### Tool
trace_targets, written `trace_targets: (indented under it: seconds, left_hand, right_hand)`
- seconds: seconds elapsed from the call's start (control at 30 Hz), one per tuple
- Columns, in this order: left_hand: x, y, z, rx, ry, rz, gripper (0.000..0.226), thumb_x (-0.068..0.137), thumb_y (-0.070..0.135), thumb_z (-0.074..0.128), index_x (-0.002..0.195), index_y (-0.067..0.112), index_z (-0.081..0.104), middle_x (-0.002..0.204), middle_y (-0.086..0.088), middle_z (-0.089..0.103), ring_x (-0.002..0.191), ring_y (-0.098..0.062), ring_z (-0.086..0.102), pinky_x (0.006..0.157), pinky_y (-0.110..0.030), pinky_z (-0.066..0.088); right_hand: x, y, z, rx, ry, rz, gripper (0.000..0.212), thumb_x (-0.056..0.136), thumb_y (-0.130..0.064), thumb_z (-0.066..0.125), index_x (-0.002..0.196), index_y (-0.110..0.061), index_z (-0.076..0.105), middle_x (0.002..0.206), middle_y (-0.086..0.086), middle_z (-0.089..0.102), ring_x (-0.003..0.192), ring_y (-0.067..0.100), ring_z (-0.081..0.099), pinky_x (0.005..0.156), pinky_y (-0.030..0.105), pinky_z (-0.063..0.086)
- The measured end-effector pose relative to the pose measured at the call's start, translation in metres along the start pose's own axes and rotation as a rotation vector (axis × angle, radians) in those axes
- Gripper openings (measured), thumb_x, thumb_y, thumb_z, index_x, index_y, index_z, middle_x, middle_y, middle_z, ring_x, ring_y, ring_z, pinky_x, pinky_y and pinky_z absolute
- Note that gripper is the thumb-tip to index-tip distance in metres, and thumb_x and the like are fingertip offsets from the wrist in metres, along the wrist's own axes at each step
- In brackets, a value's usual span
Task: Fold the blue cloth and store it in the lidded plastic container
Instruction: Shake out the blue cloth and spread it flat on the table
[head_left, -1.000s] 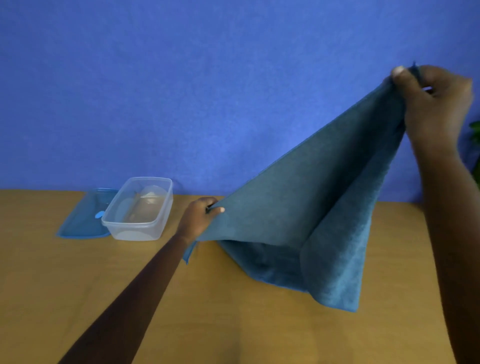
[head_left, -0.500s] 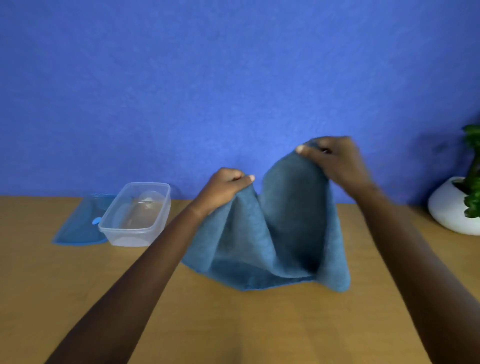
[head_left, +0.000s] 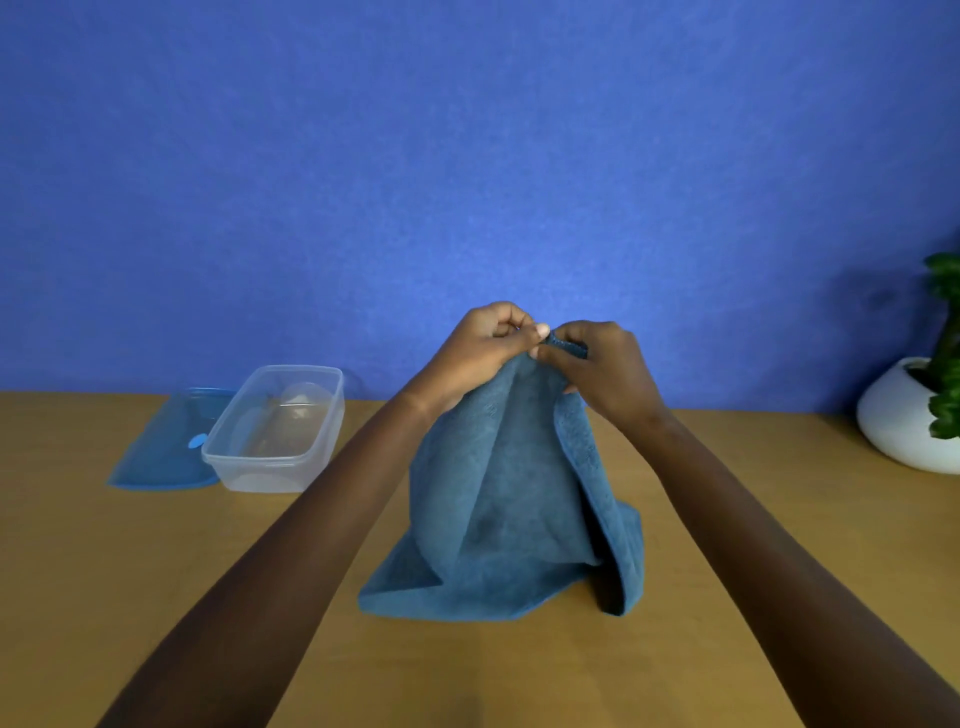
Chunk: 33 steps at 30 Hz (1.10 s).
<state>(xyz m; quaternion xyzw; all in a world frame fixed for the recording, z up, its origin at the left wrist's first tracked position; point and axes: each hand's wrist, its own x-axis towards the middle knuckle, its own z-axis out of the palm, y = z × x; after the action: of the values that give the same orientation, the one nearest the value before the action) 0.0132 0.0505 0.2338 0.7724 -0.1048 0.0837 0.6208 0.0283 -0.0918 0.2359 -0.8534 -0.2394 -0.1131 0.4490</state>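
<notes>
Hanging from left hand (head_left: 485, 343) and right hand (head_left: 602, 364), blue cloth (head_left: 514, 509), hem on table (head_left: 156, 571)

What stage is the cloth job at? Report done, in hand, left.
Done: the clear rectangular plastic container stands open, its blue lid flat beside it. In hand: left hand and right hand pinch the blue terry cloth corners together, hem draped on the wooden table. Left: finish folding, store, close lid.
</notes>
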Motion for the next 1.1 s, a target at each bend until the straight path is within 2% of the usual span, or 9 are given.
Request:
trace_targets:
  seconds: [0.13, 0.23, 0.33, 0.4, 0.57, 0.63, 0.8, 0.93, 1.1]
  left_hand:
    - [0.001, -0.005, -0.005, 0.113, 0.012, 0.009, 0.02, 0.074, 0.031, 0.067, 0.072, 0.027, 0.048, 0.073, 0.0, 0.054, 0.064, -0.011, 0.05, 0.06, -0.024, 0.039]
    - [-0.003, -0.013, -0.011, 0.251, -0.056, -0.037, 0.026, 0.081, 0.019, 0.069, 0.069, 0.026, 0.047, 0.062, 0.002, 0.051, 0.045, 0.003, 0.047, 0.051, -0.02, 0.036]
    - [-0.009, -0.025, -0.016, 0.354, -0.062, -0.071, 0.03, 0.085, 0.021, 0.064, 0.059, 0.023, 0.05, 0.052, 0.005, 0.048, 0.036, 0.004, 0.043, 0.049, -0.018, 0.036]
    - [-0.013, -0.028, -0.015, 0.311, -0.065, -0.108, 0.035, 0.089, 0.021, 0.058, 0.057, 0.017, 0.047, 0.051, 0.002, 0.046, 0.036, 0.003, 0.042, 0.047, -0.016, 0.037]
    - [-0.015, -0.018, -0.006, -0.096, 0.023, -0.277, 0.028, 0.096, 0.019, 0.043, 0.07, 0.011, 0.048, 0.056, -0.008, 0.047, 0.041, -0.01, 0.047, 0.038, -0.013, 0.038]
    - [-0.013, -0.015, -0.005, -0.314, 0.072, -0.371, 0.029, 0.096, 0.019, 0.042, 0.068, 0.014, 0.05, 0.048, 0.003, 0.055, 0.037, -0.004, 0.055, 0.04, -0.013, 0.047]
    - [-0.011, -0.01, 0.003, -0.669, 0.191, -0.567, 0.03, 0.095, 0.018, 0.045, 0.067, 0.008, 0.049, 0.047, -0.003, 0.058, 0.034, -0.009, 0.06, 0.04, -0.019, 0.054]
    - [-0.015, -0.008, 0.013, -0.72, 0.2, -0.615, 0.028, 0.095, 0.015, 0.045, 0.069, 0.005, 0.046, 0.064, -0.009, 0.054, 0.036, -0.013, 0.062, 0.058, -0.028, 0.053]
    - [-0.017, -0.007, 0.017, -0.722, 0.212, -0.625, 0.022, 0.095, 0.013, 0.046, 0.076, 0.004, 0.049, 0.075, -0.011, 0.056, 0.067, -0.021, 0.06, 0.081, -0.034, 0.049]
  right_hand:
    - [0.008, 0.003, -0.009, -0.048, 0.139, -0.007, 0.036, 0.084, -0.019, 0.063, 0.056, 0.001, 0.05, 0.049, 0.0, 0.035, 0.042, 0.006, 0.038, 0.052, 0.038, 0.049]
    - [0.021, 0.004, -0.023, -0.04, 0.269, 0.002, 0.039, 0.084, -0.019, 0.063, 0.051, -0.007, 0.044, 0.049, 0.0, 0.032, 0.043, 0.003, 0.04, 0.053, 0.04, 0.049]
    - [0.034, 0.006, -0.035, -0.016, 0.328, 0.0, 0.031, 0.085, -0.016, 0.062, 0.063, 0.003, 0.052, 0.054, 0.004, 0.036, 0.045, 0.004, 0.042, 0.047, 0.021, 0.051]
    - [0.039, 0.009, -0.038, -0.016, 0.283, 0.018, 0.023, 0.085, -0.014, 0.063, 0.071, 0.005, 0.06, 0.06, 0.008, 0.043, 0.043, 0.004, 0.048, 0.041, 0.009, 0.047]
    - [0.037, 0.019, -0.026, 0.001, 0.168, 0.135, 0.017, 0.077, -0.011, 0.072, 0.088, 0.001, 0.067, 0.063, 0.003, 0.057, 0.037, -0.013, 0.051, 0.038, 0.004, 0.043]
    - [0.032, 0.021, -0.018, 0.036, 0.158, 0.163, 0.02, 0.074, -0.011, 0.074, 0.085, 0.003, 0.066, 0.058, -0.001, 0.053, 0.037, -0.008, 0.053, 0.037, 0.007, 0.045]
    - [0.015, 0.019, 0.002, 0.129, 0.069, 0.232, 0.019, 0.074, -0.015, 0.075, 0.076, -0.001, 0.063, 0.062, 0.008, 0.058, 0.055, 0.012, 0.055, 0.052, 0.021, 0.056]
    - [0.008, 0.014, 0.011, 0.19, 0.04, 0.232, 0.026, 0.076, -0.023, 0.073, 0.067, -0.001, 0.061, 0.073, 0.026, 0.063, 0.065, 0.023, 0.059, 0.071, 0.047, 0.058]
    - [0.005, 0.007, 0.011, 0.223, 0.092, 0.164, 0.038, 0.075, -0.03, 0.073, 0.074, 0.007, 0.062, 0.08, 0.034, 0.064, 0.066, 0.027, 0.056, 0.072, 0.054, 0.054]
